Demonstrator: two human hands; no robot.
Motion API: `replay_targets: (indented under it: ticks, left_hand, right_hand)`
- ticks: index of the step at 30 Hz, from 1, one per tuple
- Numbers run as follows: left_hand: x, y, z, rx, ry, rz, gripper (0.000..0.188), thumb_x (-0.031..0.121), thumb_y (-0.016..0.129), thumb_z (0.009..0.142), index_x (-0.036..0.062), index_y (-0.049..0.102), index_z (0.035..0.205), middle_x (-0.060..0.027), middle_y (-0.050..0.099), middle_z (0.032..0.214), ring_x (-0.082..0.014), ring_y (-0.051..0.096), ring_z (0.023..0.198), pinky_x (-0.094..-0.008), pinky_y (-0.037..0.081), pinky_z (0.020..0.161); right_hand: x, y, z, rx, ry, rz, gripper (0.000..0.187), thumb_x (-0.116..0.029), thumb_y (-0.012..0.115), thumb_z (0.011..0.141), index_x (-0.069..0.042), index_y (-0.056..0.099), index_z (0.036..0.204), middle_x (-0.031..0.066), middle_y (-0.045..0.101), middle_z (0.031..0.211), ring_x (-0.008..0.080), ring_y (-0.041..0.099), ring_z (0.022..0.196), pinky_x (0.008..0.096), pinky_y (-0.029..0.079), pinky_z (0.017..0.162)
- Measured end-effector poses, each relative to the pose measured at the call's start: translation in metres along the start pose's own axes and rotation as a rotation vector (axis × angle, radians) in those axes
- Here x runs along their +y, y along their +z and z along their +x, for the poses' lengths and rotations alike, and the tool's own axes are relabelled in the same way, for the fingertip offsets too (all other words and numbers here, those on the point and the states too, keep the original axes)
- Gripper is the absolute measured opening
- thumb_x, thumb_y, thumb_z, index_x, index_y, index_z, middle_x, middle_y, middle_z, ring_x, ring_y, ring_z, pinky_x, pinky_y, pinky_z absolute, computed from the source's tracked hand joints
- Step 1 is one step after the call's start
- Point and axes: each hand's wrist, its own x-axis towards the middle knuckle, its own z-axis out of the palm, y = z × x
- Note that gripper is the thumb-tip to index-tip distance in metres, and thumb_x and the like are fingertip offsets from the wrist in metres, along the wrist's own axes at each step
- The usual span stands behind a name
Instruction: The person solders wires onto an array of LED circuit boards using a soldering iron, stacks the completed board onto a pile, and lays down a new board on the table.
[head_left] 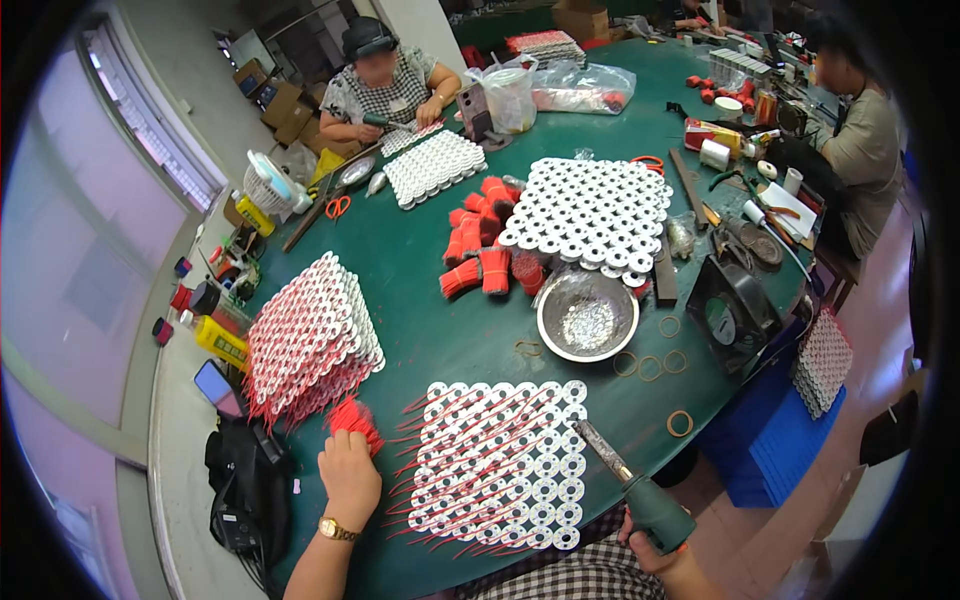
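Green worktop (430,330) carries a white disc panel (545,490), many of its discs partly hidden by slanting red wires. Left of the panel, our left hand (349,470) meets a red wire bundle (355,418); the ends of its fingers are hidden, so we cannot tell whether they grip. Right of the panel, our right hand (650,560) wraps its fingers around a green-handled iron (657,512), which partly covers them. Beyond the panel, a metal bowl (588,318) holds bits too small to identify.
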Motion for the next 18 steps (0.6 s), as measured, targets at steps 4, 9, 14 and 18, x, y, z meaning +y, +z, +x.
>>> replay_targets:
  ticks: [4,9,14,18]
  left_hand:
    - [0.002,-0.001,0.002,-0.007,-0.065,-0.037,0.004,0.006,0.058,0.084,0.0069,0.054,0.085,-0.0112,0.054,0.089,-0.0308,0.051,0.087,-0.0433,0.037,0.073]
    - [-0.005,0.004,-0.004,0.047,-0.118,-0.055,0.007,0.005,0.058,0.085,0.0062,0.052,0.088,-0.0118,0.055,0.085,-0.032,0.051,0.087,-0.0446,0.033,0.077]
    - [-0.007,0.002,0.003,0.06,-0.077,-0.072,0.007,0.002,0.054,0.086,0.0052,0.05,0.09,-0.0136,0.055,0.082,-0.034,0.052,0.079,-0.0445,0.033,0.073]
    - [-0.003,-0.005,0.012,-0.016,-0.155,-0.029,0.006,0.002,0.053,0.088,0.0048,0.048,0.088,-0.0175,0.059,0.084,-0.0367,0.057,0.077,-0.0462,0.037,0.07]
  right_hand:
    - [-0.006,-0.003,0.001,-0.006,0.006,-0.055,0.038,-0.027,0.07,0.087,0.004,0.058,0.105,0.0074,0.062,0.075,0.0145,0.063,0.065,0.0275,0.051,0.06]
    - [-0.014,-0.003,0.006,-0.031,-0.065,-0.063,0.027,-0.02,0.07,0.085,0.004,0.062,0.095,0.0069,0.063,0.075,0.0149,0.064,0.063,0.0272,0.053,0.059]
    - [-0.008,-0.006,0.006,-0.054,-0.17,-0.081,0.019,-0.011,0.07,0.084,0.003,0.062,0.093,0.0078,0.064,0.075,0.0154,0.066,0.063,0.0278,0.055,0.057]
    - [-0.012,-0.007,0.005,-0.06,-0.192,-0.102,0.018,-0.009,0.069,0.083,0.004,0.062,0.093,0.0084,0.065,0.076,0.0162,0.066,0.063,0.028,0.055,0.057]
